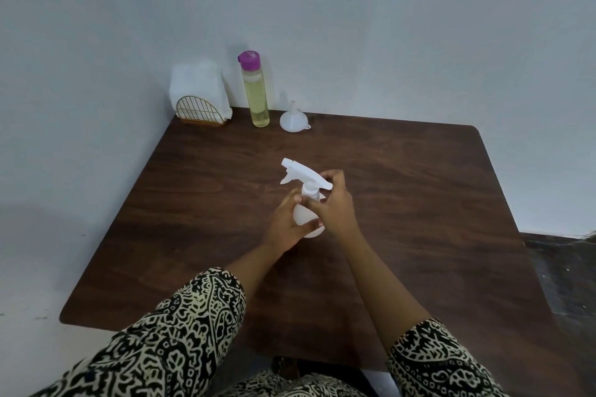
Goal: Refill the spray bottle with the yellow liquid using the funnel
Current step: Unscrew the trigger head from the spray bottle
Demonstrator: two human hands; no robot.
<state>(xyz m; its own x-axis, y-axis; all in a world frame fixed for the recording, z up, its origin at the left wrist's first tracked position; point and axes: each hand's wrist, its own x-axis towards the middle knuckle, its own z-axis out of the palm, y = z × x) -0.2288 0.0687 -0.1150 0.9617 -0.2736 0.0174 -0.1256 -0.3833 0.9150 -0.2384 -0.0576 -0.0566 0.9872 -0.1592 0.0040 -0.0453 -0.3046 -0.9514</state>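
Observation:
A white spray bottle [304, 214] stands upright in the middle of the dark wooden table [193, 203]. My left hand [285, 224] grips its round body from the left. My right hand [335, 203] holds the white trigger head [301, 172] at the neck, fingers curled around it. At the table's back edge stands a tall clear bottle of yellow liquid [256, 97] with a purple cap. A white funnel [294, 118] sits wide end down on the table just right of it, spout up.
A gold wire napkin holder with white napkins [200, 100] stands at the back left corner against the wall. The table's right side borders a dark floor [564, 267]. Patterned sleeves cover both forearms.

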